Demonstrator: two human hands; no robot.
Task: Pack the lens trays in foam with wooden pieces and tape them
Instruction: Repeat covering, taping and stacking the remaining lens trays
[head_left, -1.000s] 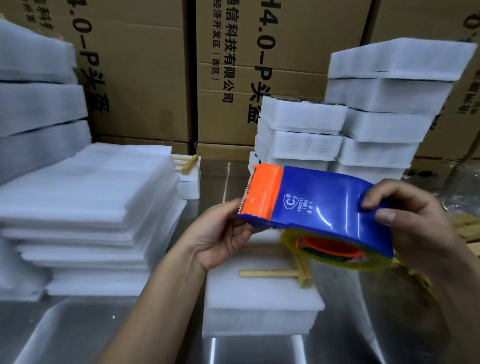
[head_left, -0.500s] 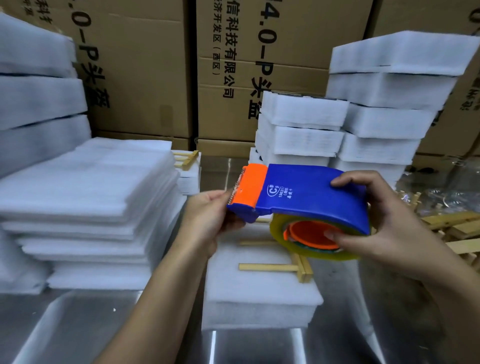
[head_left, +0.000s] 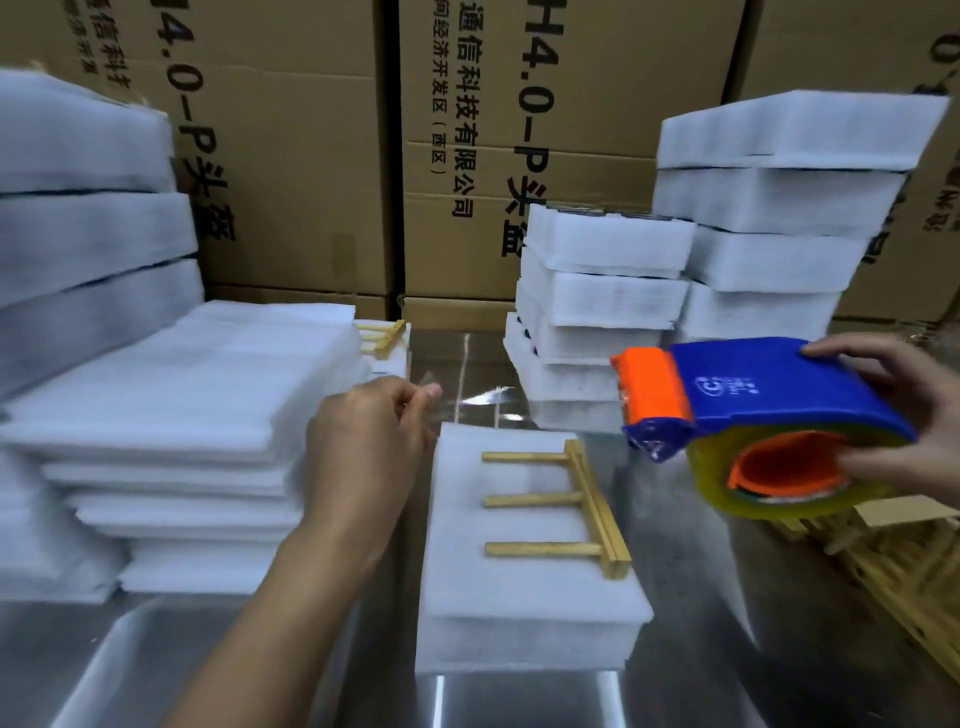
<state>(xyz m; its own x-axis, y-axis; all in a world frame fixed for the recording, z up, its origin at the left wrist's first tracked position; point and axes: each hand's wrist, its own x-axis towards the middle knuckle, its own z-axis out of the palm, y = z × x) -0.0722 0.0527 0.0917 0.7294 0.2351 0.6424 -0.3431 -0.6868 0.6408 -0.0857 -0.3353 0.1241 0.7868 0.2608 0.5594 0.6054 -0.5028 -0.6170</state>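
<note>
The foam-wrapped tray pack (head_left: 530, 603) is lying mid-desk (head_left: 156, 670), a wooden piece (head_left: 571, 506) resting on top. The left hand (head_left: 363, 441) is pinching the clear tape (head_left: 483, 397); the right hand (head_left: 924, 405) is gripping the tape dispenser (head_left: 753, 395). Slack tape is likely to stick to itself or nudge the wood askew.

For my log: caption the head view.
Left hand pinches clear tape stretched from the dispenser gripped by right hand, by a foam pack bearing a wooden piece.

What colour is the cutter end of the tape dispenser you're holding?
Orange; the cutter end shows best in the head view, beside the blue body.
</note>
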